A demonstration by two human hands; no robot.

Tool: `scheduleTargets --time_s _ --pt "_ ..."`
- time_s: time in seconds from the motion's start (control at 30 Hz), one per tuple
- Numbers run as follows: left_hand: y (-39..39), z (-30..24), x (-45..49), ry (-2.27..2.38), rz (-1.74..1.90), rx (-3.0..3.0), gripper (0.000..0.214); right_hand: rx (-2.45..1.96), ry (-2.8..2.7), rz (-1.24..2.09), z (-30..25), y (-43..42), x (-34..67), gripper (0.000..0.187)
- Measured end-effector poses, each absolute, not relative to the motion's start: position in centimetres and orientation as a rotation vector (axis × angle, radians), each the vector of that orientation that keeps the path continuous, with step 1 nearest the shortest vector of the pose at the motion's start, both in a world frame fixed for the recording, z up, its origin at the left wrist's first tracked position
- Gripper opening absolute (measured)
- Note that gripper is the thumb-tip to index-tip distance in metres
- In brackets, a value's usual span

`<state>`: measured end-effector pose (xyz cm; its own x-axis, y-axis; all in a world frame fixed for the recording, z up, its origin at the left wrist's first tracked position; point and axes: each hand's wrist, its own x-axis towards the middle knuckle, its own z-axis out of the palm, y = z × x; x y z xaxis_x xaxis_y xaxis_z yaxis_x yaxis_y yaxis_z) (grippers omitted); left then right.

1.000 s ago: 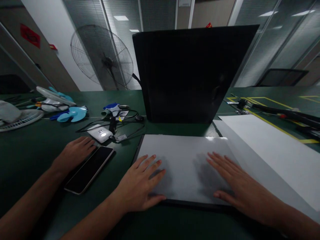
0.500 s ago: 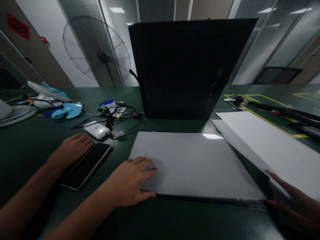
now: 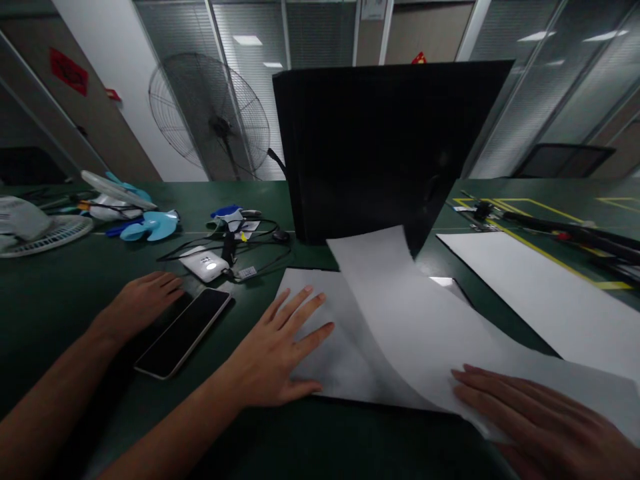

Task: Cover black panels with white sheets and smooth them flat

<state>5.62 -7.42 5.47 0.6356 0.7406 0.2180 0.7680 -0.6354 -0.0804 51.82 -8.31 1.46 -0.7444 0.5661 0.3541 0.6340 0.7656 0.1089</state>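
My left hand (image 3: pixel 277 353) lies over the left part of a flat white panel (image 3: pixel 330 313) with a thin dark edge, its fingers spread. A thin white sheet (image 3: pixel 415 307) curves up over the panel, its far corner raised. On the near right, my right hand (image 3: pixel 540 413) grips the sheet, fingers together on top and the thumb hidden. A second white sheet or panel (image 3: pixel 520 280) with a dark edge lies to the right. Another person's hand (image 3: pixel 140 303) rests on the table at the left, beside a dark-screened phone (image 3: pixel 185 332).
A large black screen-like panel (image 3: pixel 390 153) stands upright behind the work. White box-shaped device (image 3: pixel 205 263) and cables lie at left centre, with blue fan blades (image 3: pixel 150 227) beyond. Black rods (image 3: pixel 575 233) lie at the far right on the green table (image 3: pixel 380 447).
My right hand has moved left and lifted the thin sheet from the right over the white panel. The fingers of my left hand have spread wider. The view has shifted slightly.
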Motion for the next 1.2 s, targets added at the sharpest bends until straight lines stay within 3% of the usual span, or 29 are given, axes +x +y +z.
scheduleTargets --time_s 0.1,0.27,0.4,0.73,0.93,1.03,1.2 --pt "-7.3 5.0 4.9 -1.18 -0.364 -2.517 0.083 -0.606 -2.757 -0.486 3.8 -6.8 47.3 0.059" --pt "-6.4 5.2 4.0 -1.23 -0.169 -2.699 0.062 -0.5 -2.977 -0.199 3.9 -3.7 47.8 0.069" --pt "-6.2 5.7 4.0 -1.297 -0.106 -2.819 0.063 -0.491 -2.947 -0.068 3.7 -2.0 50.0 0.074" --pt "-7.3 7.9 5.6 -1.406 0.132 -2.914 0.07 -0.724 -3.014 -0.122 2.2 -2.9 52.3 0.08" --pt "-7.0 7.3 5.3 -1.332 0.059 -2.997 0.06 -1.083 -2.814 -0.277 -1.3 -5.3 53.7 0.088" --pt "-6.8 6.8 5.1 -1.346 0.003 -3.034 0.059 -1.216 -2.793 -0.211 -2.2 -5.7 54.5 0.089" --pt "-6.4 6.3 5.2 -1.387 0.006 -3.024 0.064 -1.261 -2.813 0.065 -1.1 -3.5 55.5 0.073"
